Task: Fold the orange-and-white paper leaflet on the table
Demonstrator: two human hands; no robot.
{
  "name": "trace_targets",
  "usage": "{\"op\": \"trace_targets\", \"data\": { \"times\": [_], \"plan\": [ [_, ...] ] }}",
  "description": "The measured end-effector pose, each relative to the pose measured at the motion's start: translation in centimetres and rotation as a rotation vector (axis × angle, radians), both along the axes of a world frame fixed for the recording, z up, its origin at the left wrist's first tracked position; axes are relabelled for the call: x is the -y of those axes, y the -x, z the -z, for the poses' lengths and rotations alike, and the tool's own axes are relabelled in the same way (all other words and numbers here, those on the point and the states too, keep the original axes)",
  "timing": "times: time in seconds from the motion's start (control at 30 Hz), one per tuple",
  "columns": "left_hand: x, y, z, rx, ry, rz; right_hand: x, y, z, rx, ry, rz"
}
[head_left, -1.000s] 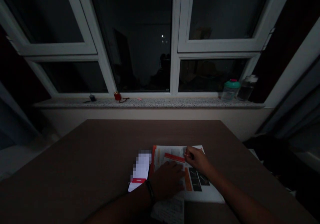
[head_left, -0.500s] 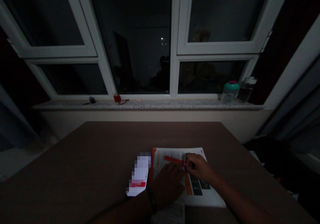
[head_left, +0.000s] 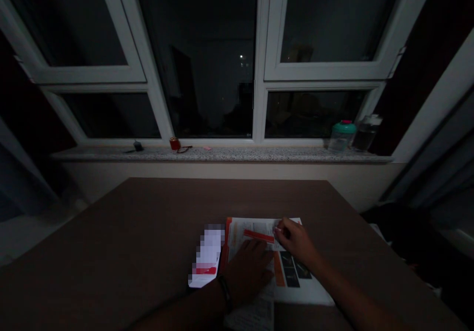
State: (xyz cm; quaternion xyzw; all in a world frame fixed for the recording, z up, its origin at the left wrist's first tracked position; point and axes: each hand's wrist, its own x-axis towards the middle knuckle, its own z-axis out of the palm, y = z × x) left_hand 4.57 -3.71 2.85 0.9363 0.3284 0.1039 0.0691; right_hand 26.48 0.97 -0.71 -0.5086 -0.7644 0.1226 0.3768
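A printed booklet point(head_left: 311, 291) with a red-orange left edge and dark pictures lies on the table. My left hand point(head_left: 250, 267), wearing a dark wristband, rests flat on it with the fingers stretched out. Just beyond its fingertips is a red strip point(head_left: 258, 235), lying across the upper page. A paper sheet point(head_left: 255, 316) shows beneath the same hand, towards the near edge. Over the upper right of the booklet, my right hand point(head_left: 292, 237) is closed in a pinch. Something small and pale shows at its fingertips, too dim to name.
Left of the booklet lies a lit phone point(head_left: 207, 257), its screen blurred out. The brown table point(head_left: 148, 222) reaches back to a wall below a stone windowsill point(head_left: 237, 154). On the sill stand a green-lidded bottle point(head_left: 343, 136), a clear bottle point(head_left: 366, 132) and a small red object point(head_left: 174, 144).
My right hand has moved slightly up and to the right, away from the red strip, so the strip's right end is uncovered. My left hand has barely moved.
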Motion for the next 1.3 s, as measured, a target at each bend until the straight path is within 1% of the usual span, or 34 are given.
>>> {"op": "trace_targets", "data": {
  "times": [0.07,0.2,0.3,0.5,0.67,0.8,0.93,1.03,1.1,1.17,1.3],
  "plan": [
    [0.0,0.1,0.3,0.009,-0.001,-0.017,0.5,0.0,-0.2,-0.053,0.027,-0.04],
    [-0.2,0.4,1.1,0.002,0.03,-0.062,1.8,0.3,-0.9,-0.076,0.075,-0.243],
    [-0.4,0.5,1.3,-0.01,0.04,-0.083,2.4,0.3,-1.4,-0.057,0.106,-0.303],
    [-0.3,0.5,1.2,-0.015,0.024,-0.109,1.9,-0.2,-1.6,-0.067,0.154,-0.304],
    [-0.3,0.6,1.1,-0.002,0.05,-0.059,1.6,-0.2,-1.7,-0.089,0.178,-0.263],
    [-0.4,0.5,1.2,-0.003,0.085,-0.053,1.7,-0.2,-1.7,-0.113,0.171,-0.268],
    [-0.7,0.7,1.6,0.002,0.078,-0.051,1.5,-0.3,-1.2,-0.135,0.128,-0.272],
    [-0.9,0.9,1.6,0.018,0.054,-0.016,1.3,-0.4,-0.8,-0.165,0.037,-0.199],
    [-1.1,1.0,1.4,0.028,0.04,0.005,1.1,-0.4,-0.6,-0.182,0.007,-0.171],
    [-1.1,1.0,1.3,0.029,0.03,0.005,1.0,-0.4,-0.4,-0.173,0.022,-0.184],
    [-1.0,0.9,1.4,0.013,0.027,-0.004,1.0,-0.2,0.0,-0.072,0.083,-0.279]
  ]
}}
